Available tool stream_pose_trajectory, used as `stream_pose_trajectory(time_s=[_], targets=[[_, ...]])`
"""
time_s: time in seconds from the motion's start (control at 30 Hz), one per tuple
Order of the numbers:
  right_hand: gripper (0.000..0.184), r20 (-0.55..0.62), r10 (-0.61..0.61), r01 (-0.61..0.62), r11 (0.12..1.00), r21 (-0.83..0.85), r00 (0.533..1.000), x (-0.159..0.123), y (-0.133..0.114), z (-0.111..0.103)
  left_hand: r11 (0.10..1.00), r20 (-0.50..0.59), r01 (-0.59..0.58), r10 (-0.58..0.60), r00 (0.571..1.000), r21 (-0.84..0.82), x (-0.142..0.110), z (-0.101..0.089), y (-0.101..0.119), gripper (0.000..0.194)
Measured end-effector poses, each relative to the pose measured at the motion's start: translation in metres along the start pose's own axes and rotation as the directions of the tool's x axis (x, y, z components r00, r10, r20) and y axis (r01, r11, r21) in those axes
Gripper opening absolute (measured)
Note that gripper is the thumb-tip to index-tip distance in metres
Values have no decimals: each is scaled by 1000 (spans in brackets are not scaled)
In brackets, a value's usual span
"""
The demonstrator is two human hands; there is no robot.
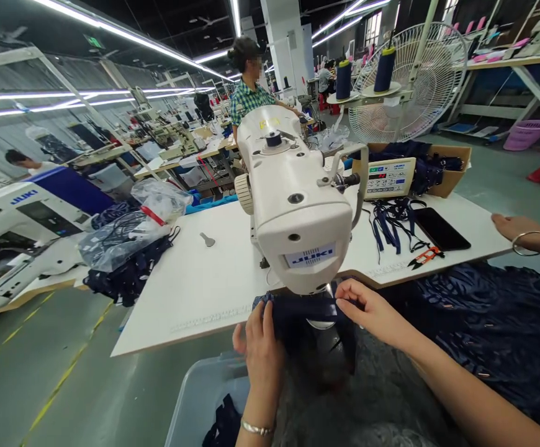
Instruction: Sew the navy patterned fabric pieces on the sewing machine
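A white sewing machine [302, 217] stands in the middle, its head end towards me. Below the head a navy fabric strip [305, 308] stretches between my hands. With fingertips pressed on the strip's left end, my left hand [261, 341] has its thumb out to the side. At the strip's right end, my right hand [365, 310] pinches the fabric between thumb and fingers. The machine head hides the needle area. Dark fabric hangs beneath the strip, partly blurred.
On the white table [195, 279] lie a small metal piece [207, 239], navy straps [388, 223], a phone [442, 228] and orange thread snips [426, 256]. Another person's hand [514, 226] rests at the right edge. A bin [181, 403] stands below; navy garments [488, 329] lie right.
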State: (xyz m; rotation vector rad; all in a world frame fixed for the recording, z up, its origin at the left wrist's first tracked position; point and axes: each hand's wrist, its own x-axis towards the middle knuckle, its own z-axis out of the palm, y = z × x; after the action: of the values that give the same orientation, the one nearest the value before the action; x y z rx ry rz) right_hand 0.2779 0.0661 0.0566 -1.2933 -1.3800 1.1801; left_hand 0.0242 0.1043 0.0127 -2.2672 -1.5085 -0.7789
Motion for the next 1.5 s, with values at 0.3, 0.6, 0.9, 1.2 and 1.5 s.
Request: stream_pose_trajectory(time_s=[0.3, 0.6, 0.9, 1.2, 1.5], targets=[[23, -52, -3, -6, 984, -177, 999, 16, 10, 11, 962, -146, -257, 243, 959, -86, -8, 10, 30, 70], [21, 65, -8, 23, 973, -230, 998, 10, 0, -18, 853, 25, -519, 521, 853, -46, 18, -24, 41, 43], [35, 9, -154, 149, 935, -321, 988, 11, 10, -6, 887, 57, -459, 461, 886, -52, 12, -23, 42, 41], [37, 51, -171, 178, 922, -343, 984, 19, 12, -1, 902, 4, -432, 432, 902, -10, 11, -21, 45, 38], [34, 19, -234, 226, 910, -347, 972, 28, 8, -1, 933, 17, -358, 359, 933, -35, 11, -21, 52, 39]])
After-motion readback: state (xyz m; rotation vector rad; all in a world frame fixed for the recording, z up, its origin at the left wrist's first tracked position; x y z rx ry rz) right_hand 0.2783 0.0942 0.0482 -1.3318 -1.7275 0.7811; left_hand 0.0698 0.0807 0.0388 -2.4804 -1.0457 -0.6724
